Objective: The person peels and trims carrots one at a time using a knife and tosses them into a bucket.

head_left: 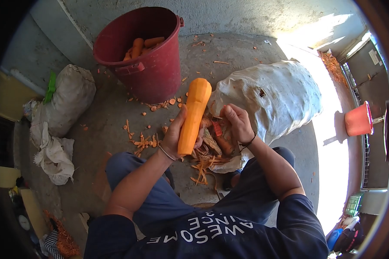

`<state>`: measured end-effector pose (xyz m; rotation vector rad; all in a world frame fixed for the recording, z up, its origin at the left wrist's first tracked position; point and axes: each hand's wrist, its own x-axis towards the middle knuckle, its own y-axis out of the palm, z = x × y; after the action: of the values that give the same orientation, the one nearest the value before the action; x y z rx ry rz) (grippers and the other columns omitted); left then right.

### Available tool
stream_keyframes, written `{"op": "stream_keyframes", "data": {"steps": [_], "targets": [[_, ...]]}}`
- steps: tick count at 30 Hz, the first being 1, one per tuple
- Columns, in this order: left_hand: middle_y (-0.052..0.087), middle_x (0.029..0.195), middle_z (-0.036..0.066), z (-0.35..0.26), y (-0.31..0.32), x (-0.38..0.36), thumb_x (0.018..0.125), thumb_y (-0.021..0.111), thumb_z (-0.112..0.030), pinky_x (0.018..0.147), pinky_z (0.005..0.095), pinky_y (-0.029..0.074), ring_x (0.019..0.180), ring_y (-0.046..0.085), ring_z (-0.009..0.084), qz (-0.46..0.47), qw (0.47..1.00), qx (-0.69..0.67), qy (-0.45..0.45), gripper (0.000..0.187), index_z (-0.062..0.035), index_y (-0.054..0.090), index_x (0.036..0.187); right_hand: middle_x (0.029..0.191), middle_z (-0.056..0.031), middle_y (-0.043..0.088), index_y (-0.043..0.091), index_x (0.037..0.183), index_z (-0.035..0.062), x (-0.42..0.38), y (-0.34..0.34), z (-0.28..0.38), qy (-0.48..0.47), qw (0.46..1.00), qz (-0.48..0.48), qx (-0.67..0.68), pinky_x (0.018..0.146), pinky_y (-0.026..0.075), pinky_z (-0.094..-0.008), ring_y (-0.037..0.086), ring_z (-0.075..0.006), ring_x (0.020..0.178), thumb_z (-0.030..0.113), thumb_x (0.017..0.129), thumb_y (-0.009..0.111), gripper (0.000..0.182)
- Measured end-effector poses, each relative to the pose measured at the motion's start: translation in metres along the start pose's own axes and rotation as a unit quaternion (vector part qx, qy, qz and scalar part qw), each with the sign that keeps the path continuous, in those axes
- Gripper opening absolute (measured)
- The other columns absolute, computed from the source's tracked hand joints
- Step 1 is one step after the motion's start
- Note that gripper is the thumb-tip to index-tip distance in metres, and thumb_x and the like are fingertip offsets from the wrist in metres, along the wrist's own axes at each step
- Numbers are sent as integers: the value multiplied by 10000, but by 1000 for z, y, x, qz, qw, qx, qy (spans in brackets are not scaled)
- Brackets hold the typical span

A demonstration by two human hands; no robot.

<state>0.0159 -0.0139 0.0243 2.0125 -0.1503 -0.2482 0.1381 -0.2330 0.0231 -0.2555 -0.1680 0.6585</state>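
My left hand is wrapped round a large, peeled orange carrot, which stands tilted in front of me. My right hand is closed in a pinch to the right of it, apart from the carrot. A sliver of red shows at its fingertips, too small to name. Just below and left of that hand is a small red object. Unpeeled carrots lie at the mouth of a big white sack between my knees. Carrot peelings are heaped there too.
A dark red bin with peeled carrots in it stands at the back left. Carrot scraps litter the concrete floor. Another filled sack stands at the left. A red bucket is at the right, beyond a sunlit strip.
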Motion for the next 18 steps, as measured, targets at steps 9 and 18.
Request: {"op": "stream_keyframes", "data": {"steps": [9, 18], "targets": [[694, 918, 77, -4, 1, 9, 1106, 424, -620, 449, 312, 515, 596, 647, 179, 56, 997, -35, -46, 652, -49, 563, 1388, 854, -21, 660, 671, 1001, 22, -5, 20, 12, 16, 989, 0, 145, 653, 510, -318, 631, -144, 731, 417, 933, 857, 442], [710, 962, 76, 12, 14, 14, 1084, 492, -534, 613, 332, 605, 698, 708, 174, -168, 985, 29, 4, 504, -92, 612, 1296, 727, -141, 678, 639, 857, 20, -19, 39, 42, -59, 993, -31, -97, 592, 514, -397, 676, -263, 635, 451, 845, 904, 506]]}}
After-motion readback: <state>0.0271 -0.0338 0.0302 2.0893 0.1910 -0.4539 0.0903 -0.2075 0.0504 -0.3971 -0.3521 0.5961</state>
